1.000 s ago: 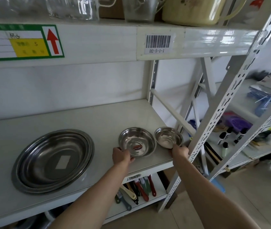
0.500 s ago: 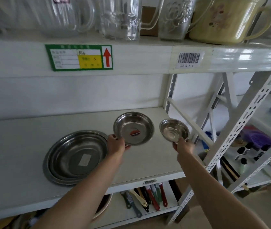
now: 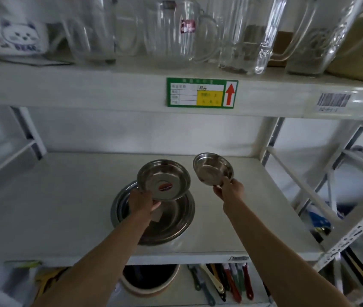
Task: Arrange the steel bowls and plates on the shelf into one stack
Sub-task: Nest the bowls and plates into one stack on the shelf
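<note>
The left hand [image 3: 141, 201] is clamped on the near-left rim of a medium steel bowl [image 3: 163, 180], holding it in the air, tilted so its inside faces the camera, directly above the large steel plate [image 3: 173, 220]. A red and white sticker shows on the bowl's flat bottom. The large plate lies flat on the white shelf [image 3: 65, 207], roughly midway between the shelf's left and right ends and closer to its front edge than to the back wall; a pale label on its floor is mostly hidden behind the left hand. The right hand [image 3: 229, 190] grips the lower rim of a small steel bowl [image 3: 212, 169], also raised and tilted toward the camera, just to the right of the medium bowl and not touching it, over the bare shelf beyond the plate's right rim. Above, the upper shelf edge carries a green label with a red arrow [image 3: 202, 93] and a barcode sticker [image 3: 333, 100], and glass jugs [image 3: 176, 32] stand on it.
</note>
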A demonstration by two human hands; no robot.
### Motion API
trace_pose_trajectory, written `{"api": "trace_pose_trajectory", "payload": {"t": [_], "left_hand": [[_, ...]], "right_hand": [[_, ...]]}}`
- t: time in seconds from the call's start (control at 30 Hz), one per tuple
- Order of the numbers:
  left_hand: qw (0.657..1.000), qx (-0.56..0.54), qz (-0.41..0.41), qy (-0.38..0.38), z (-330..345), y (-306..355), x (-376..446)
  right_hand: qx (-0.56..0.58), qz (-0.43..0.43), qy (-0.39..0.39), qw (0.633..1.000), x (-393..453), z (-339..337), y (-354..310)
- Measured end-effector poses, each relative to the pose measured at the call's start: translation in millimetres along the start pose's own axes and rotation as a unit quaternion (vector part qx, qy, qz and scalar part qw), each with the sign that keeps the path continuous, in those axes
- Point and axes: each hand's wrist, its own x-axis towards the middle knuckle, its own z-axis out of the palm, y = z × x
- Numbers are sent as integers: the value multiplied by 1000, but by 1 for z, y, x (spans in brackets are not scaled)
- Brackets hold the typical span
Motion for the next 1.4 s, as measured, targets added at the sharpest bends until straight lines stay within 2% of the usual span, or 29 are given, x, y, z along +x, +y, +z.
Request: {"api": "trace_pose_trajectory", "payload": {"t": [0.23, 0.4, 0.6, 0.83, 1.0, 1.2, 1.4], "left_hand": [[999, 34, -8, 20, -43, 0, 11], [996, 81, -30, 19, -55, -7, 17], [980, 197, -6, 3, -58, -10, 20], [941, 338, 28, 15, -63, -14, 30], [907, 418, 60, -8, -67, -25, 46], [898, 436, 37, -41, -68, -5, 31], [851, 514, 96, -37, -72, 13, 29]], "right_hand": [[-37, 26, -61, 997, -29, 50, 20], [-133, 26, -83, 987, -39, 70, 33], [-259, -4, -102, 960, -56, 82, 39], [-405, -30, -113, 907, -49, 88, 62], [-468, -55, -97, 876, -61, 91, 66], [-522, -90, -91, 843, -71, 90, 66], [-565, -131, -94, 809, -69, 92, 74]]}}
